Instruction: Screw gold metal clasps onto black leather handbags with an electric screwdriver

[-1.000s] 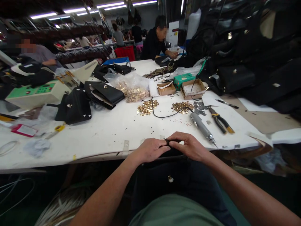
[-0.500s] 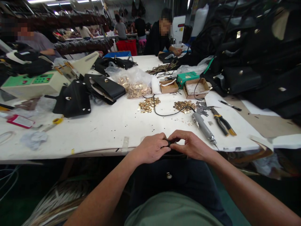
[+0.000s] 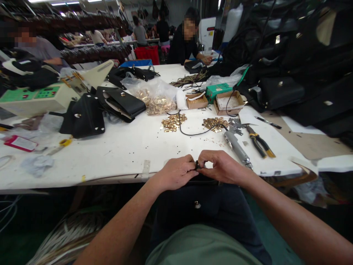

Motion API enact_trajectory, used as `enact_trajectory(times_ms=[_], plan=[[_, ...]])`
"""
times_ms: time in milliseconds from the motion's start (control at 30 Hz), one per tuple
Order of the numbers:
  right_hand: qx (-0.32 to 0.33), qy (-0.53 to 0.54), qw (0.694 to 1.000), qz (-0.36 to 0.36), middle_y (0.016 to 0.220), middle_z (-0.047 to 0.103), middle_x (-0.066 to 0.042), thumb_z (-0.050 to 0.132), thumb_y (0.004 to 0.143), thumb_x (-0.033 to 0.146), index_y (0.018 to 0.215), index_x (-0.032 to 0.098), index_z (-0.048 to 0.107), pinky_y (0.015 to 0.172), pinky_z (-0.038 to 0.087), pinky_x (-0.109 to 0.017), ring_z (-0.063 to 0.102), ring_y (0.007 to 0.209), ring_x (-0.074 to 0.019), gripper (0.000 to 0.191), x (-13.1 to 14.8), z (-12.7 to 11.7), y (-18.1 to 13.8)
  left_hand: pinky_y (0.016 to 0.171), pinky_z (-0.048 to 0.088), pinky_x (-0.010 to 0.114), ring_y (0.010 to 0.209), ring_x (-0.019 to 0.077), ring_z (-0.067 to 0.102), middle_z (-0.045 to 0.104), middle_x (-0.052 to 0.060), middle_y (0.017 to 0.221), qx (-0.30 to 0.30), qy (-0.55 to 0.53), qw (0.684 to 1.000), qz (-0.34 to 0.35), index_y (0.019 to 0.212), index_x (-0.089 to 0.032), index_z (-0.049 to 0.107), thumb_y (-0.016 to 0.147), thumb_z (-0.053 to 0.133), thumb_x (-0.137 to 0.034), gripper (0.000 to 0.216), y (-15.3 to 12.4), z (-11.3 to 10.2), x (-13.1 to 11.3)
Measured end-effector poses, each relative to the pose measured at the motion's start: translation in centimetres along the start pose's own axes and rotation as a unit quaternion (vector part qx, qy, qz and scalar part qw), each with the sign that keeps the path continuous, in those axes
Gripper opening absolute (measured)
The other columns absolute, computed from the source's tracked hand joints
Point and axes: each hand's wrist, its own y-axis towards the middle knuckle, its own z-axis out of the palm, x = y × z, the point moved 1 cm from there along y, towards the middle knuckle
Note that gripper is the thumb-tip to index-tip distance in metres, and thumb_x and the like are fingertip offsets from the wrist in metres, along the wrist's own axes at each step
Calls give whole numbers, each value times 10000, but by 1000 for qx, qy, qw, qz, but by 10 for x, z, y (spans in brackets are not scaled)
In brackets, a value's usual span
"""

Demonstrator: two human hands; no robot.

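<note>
A black bag (image 3: pixel 179 202) with a small shiny metal clasp (image 3: pixel 196 204) lies across my lap, its upper part at the table's front edge. Above it, a narrow black strap piece (image 3: pixel 197 165) is pinched between my two hands. My left hand (image 3: pixel 176 172) has its thumb and fingers closed on the piece from the left. From the right, the thumb and index finger of my right hand (image 3: pixel 219 167) meet at the same piece in a ring shape. Whether the piece joins the bag is hidden by my fingers.
On the white table (image 3: pixel 116 158) lie a grey electric screwdriver (image 3: pixel 237 149), pliers (image 3: pixel 259 141), gold metal fittings (image 3: pixel 173 122) and small cardboard boxes (image 3: pixel 228 103). Black bags (image 3: pixel 86 116) stand left, with more (image 3: pixel 281 92) heaped right. A co-worker (image 3: pixel 184 44) sits across the table.
My right fingers have shifted slightly on the black strap piece, and more of it shows between my hands. The whole view has moved a little; the table items stay put.
</note>
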Motion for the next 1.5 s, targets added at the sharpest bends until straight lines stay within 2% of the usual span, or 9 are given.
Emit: enact_trajectory(times_ms=[233, 433, 600, 667, 867, 967, 1100, 1367, 1500], plan=[[-59, 74, 995, 20, 852, 682, -14, 688, 889, 274, 822, 220, 617, 759, 481, -282, 633, 793, -168, 111, -3, 11, -12, 785, 465, 279, 888, 161, 638, 637, -4, 1014, -53, -6, 998, -16, 1011, -250, 671, 1028, 477, -354, 220, 1, 9, 5], [-28, 226, 964, 134, 992, 715, -50, 727, 857, 318, 767, 218, 523, 846, 503, -315, 661, 944, -209, 245, 0, -6, -50, 787, 479, 273, 918, 166, 653, 673, 7, 1012, -120, -9, 991, -54, 963, -237, 689, 1032, 477, -363, 256, 1, 13, 17], [76, 102, 954, 272, 930, 735, -35, 736, 846, 369, 870, 232, 675, 791, 523, -313, 673, 885, -223, 151, -16, -40, -107, 873, 463, 345, 967, 214, 649, 729, 44, 1020, -223, 51, 971, -64, 922, -204, 694, 999, 561, -373, 228, -4, 19, 13], [57, 30, 954, 292, 973, 745, -43, 706, 871, 411, 955, 244, 729, 824, 525, -323, 679, 918, -234, 188, -21, -46, -115, 858, 450, 367, 926, 227, 653, 739, 49, 973, -250, 79, 961, -88, 941, -206, 689, 1003, 551, -368, 222, -5, 25, 8], [-85, -108, 964, 229, 1036, 742, -60, 613, 935, 391, 1075, 225, 739, 799, 504, -303, 684, 889, -208, 251, -39, -19, -53, 722, 394, 320, 741, 200, 634, 688, 17, 766, -155, 36, 982, -101, 862, -219, 643, 1024, 486, -418, 301, -10, 33, -7], [-42, -196, 951, 234, 1022, 737, -52, 611, 930, 363, 1056, 240, 753, 741, 467, -290, 683, 860, -202, 226, -53, 0, -18, 690, 363, 289, 742, 181, 627, 673, 0, 757, -102, -29, 990, -91, 815, -220, 617, 1018, 496, -415, 306, -18, 27, -11], [3, -267, 929, 257, 1028, 726, -36, 610, 913, 340, 1018, 267, 760, 660, 396, -283, 673, 864, -202, 197, -63, 11, -2, 647, 323, 264, 699, 147, 593, 627, -36, 702, -67, -101, 989, -88, 739, -217, 572, 999, 519, -421, 334, -23, 21, -6], [17, -197, 931, 306, 893, 750, -22, 684, 794, 265, 869, 234, 739, 666, 400, -292, 658, 826, -205, 97, -67, 3, 7, 658, 330, 267, 666, 146, 566, 643, -44, 700, -153, -140, 966, -153, 777, -235, 654, 966, 542, -470, 322, -2, 37, 27], [-25, -36, 960, 277, 795, 719, -24, 698, 786, 277, 820, 202, 686, 651, 444, -290, 648, 737, -185, 83, -68, 6, 10, 704, 378, 264, 749, 163, 611, 709, -36, 816, -197, -198, 945, -172, 899, -251, 727, 931, 590, -486, 274, 3, 46, 40]])
